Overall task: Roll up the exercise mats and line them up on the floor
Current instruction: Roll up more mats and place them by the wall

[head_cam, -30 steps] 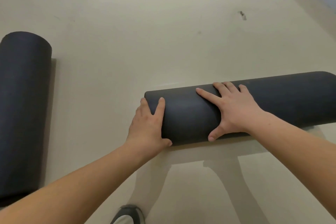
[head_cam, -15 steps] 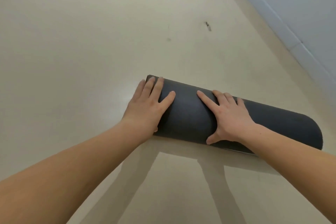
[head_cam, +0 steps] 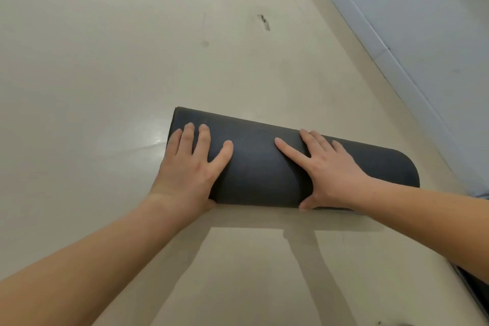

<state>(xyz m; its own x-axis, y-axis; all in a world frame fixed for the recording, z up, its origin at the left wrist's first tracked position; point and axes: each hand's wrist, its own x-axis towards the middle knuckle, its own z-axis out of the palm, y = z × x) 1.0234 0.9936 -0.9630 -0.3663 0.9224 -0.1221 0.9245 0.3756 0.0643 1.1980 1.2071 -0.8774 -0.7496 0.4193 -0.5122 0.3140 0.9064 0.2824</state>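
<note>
Looks like the lining-up step now, not the rolling. Got a dark mat (head_cam: 264, 167) fully rolled into a tube, lying on the floor (head_cam: 105, 61) at a slant, one end close to the wall (head_cam: 423, 21) and the other well away from it. Pressing down on it with both palms: left hand (head_cam: 193, 167) flat and spread over the end far from the wall, right hand (head_cam: 330, 174) flat and spread on the stretch nearer the wall, thumbs tucked low on the near side. Not gripping anything, just pushing. Can't spot a loose flap, so probably done rolling. Next up, guessing: need to steer the tube square and park it beside the other rolls, none in sight here. Might uncurl once let go, so worth putting weight on it while shifting.
</note>
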